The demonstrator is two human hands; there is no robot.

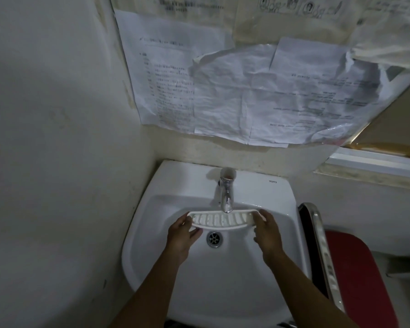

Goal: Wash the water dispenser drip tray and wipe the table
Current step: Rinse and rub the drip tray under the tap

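Observation:
A long white slotted drip tray (223,219) is held level over the white sink (166,275), right under the spout of the chrome tap (226,197). My left hand (181,235) grips the tray's left end. My right hand (266,229) grips its right end. Whether water runs from the tap I cannot tell. The drain (214,239) lies just below the tray, between my hands.
The sink sits in a corner, with a white wall (57,162) close on the left. Crumpled papers (246,91) hang on the wall above the tap. A red bin with a metal rim (355,275) stands right of the sink.

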